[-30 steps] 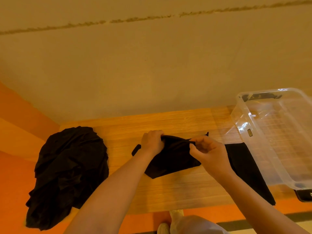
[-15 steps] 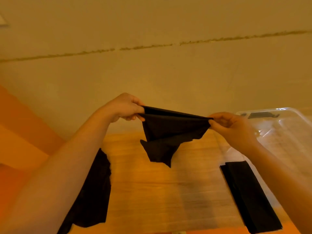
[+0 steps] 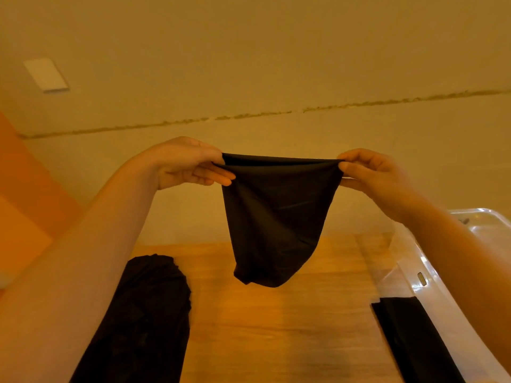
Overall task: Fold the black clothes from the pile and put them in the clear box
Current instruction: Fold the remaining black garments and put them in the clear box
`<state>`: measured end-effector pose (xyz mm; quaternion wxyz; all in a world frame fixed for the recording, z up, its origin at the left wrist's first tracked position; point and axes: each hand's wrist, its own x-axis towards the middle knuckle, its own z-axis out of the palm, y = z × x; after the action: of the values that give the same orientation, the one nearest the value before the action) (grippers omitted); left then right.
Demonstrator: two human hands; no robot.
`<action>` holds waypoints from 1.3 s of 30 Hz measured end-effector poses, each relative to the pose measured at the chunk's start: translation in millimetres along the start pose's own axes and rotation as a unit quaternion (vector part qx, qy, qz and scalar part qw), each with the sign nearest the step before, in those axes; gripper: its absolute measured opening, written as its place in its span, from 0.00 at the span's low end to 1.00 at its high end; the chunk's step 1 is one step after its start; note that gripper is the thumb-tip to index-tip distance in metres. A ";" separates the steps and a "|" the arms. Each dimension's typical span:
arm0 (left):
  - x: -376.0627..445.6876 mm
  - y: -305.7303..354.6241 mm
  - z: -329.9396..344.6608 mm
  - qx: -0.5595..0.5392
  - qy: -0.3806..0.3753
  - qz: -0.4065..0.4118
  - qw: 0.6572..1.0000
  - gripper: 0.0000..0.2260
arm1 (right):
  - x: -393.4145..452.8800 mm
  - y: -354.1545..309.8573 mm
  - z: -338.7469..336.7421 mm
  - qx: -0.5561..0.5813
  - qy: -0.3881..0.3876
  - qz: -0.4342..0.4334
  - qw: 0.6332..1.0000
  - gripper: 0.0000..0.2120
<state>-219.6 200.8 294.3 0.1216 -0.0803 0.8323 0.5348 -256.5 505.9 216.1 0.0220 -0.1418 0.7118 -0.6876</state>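
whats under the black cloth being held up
Bare wooden table lies below the cloth, which hangs clear of it. The wall and table edge directly behind the cloth are hidden.

Both arms raised forward; left hand (image 3: 184,161) and right hand (image 3: 372,172) level, well apart, fingers pinched.

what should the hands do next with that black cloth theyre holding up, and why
Probably lower the black cloth flat onto the table to fold it: the left hand and right hand pinch its top corners, and it hangs unfolded in the air.
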 end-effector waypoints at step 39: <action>28.3 -51.3 1.5 0.043 0.087 0.064 0.993 0.04 | 40.8 0.8 -12.2 -0.291 -0.104 0.071 0.948 0.05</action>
<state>-232.9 180.7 240.9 0.0177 -0.0683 0.8654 0.4961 -298.5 508.3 222.7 0.1026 -0.1615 0.8828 -0.4290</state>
